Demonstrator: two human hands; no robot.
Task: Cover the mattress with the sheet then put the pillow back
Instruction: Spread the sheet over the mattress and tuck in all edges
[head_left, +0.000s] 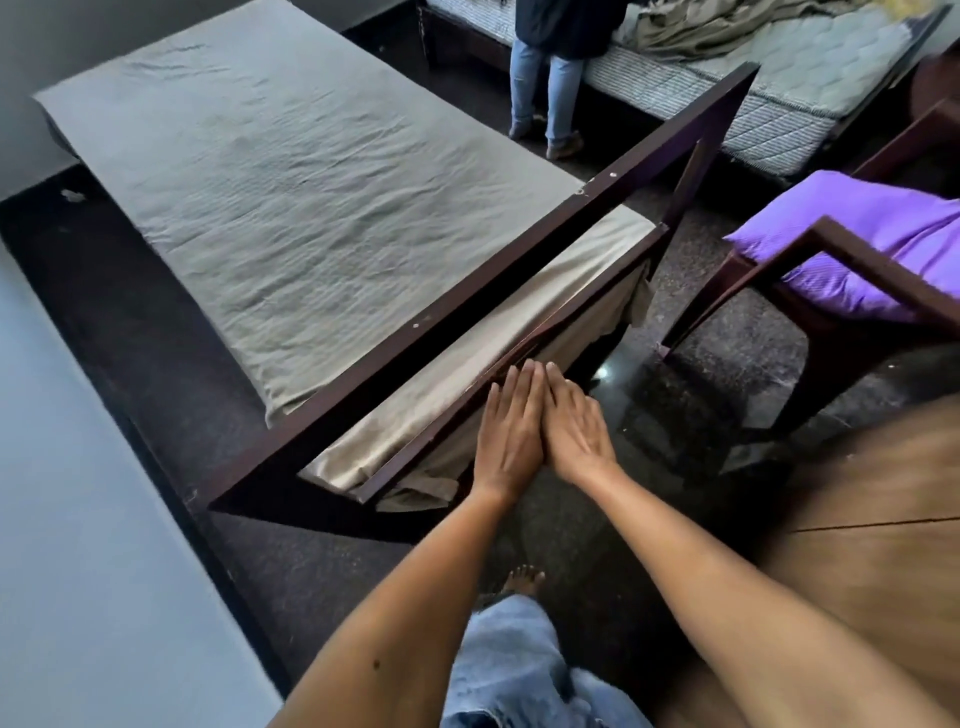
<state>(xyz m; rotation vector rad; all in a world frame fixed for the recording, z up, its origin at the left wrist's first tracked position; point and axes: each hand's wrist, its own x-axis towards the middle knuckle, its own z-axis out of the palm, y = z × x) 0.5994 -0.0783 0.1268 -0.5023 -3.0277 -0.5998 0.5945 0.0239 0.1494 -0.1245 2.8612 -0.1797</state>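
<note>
A: Two hands at the foot of the bed, then. What are they doing?

B: Left hand (506, 434) and right hand (574, 431) lie flat, side by side and touching, fingers straight, holding nothing. Their fingertips reach the lower rail (441, 431) of the dark wooden footboard (498, 260).

A: And the sheet?

B: The grey-green sheet (291, 197) is spread over the whole top of the bed, finely wrinkled. Its end drops between the footboard's rails, and some cloth hangs loose below the lower one.

A: Where's the pillow?

B: The purple pillow (872, 244) sits on a wooden chair (893, 275) to the right, well apart from the sheet.

A: What about the rest of the room?

B: Dark speckled floor (727, 353), a pale wall (78, 519) on the left. At the far side another person (550, 78) in jeans stands against a second bed, whose bare quilted mattress (779, 88) carries a crumpled cloth (717, 26).
</note>
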